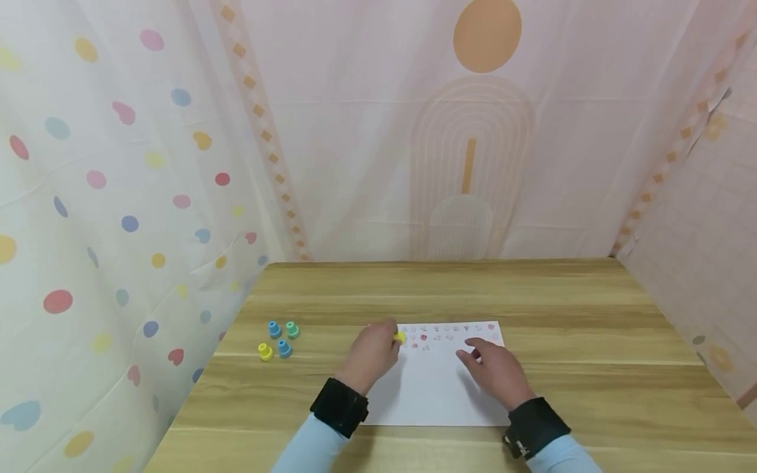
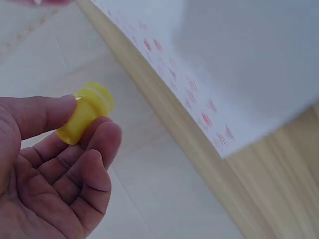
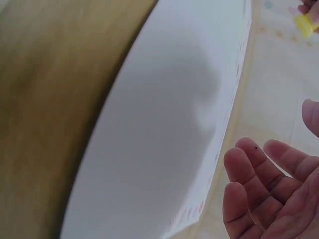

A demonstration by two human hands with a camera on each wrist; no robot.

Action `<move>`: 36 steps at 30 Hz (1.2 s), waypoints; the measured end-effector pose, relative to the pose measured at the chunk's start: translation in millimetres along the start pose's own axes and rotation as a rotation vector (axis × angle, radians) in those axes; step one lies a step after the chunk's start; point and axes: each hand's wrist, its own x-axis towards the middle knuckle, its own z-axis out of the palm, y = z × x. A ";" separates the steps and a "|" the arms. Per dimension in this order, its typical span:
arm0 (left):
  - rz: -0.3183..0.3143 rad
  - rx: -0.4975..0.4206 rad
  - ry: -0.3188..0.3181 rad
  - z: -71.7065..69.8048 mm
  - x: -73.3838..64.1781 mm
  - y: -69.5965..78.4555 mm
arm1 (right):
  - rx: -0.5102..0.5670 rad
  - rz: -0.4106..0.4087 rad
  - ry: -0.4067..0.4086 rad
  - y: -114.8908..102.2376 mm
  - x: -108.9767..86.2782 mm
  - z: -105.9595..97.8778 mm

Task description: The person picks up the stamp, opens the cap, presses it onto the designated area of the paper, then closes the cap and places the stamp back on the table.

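A small yellow stamp (image 2: pixel 79 120) is pinched between the thumb and fingers of my left hand (image 1: pixel 370 355), over the left part of a white sheet of paper (image 1: pixel 434 394). Rows of small reddish and pink printed marks (image 1: pixel 423 337) run along the sheet's far edge. My right hand (image 1: pixel 499 373) hovers above the right side of the paper, holding nothing, its fingers loosely bent and the thumb apart. In the right wrist view, the yellow stamp (image 3: pixel 305 25) shows at the top right corner, away from the right hand.
Left of the paper, a yellow stamp (image 1: pixel 265 352), two blue stamps (image 1: pixel 284 349) and a green stamp (image 1: pixel 292 330) stand grouped on the wooden table (image 1: pixel 562 295). Patterned curtains (image 1: pixel 355 131) hang behind the table and along its sides.
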 end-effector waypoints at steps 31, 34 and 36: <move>0.182 -0.187 -0.056 31.9 -5.6 49.1 | 0.761 0.201 -0.209 -22.4 0.4 4.8; 0.181 -0.189 -0.056 32.2 -5.5 50.2 | 0.806 0.204 -0.228 -23.1 0.1 1.6; 0.178 -0.200 -0.055 32.4 -5.4 50.8 | 0.839 0.210 -0.237 -23.5 0.0 0.1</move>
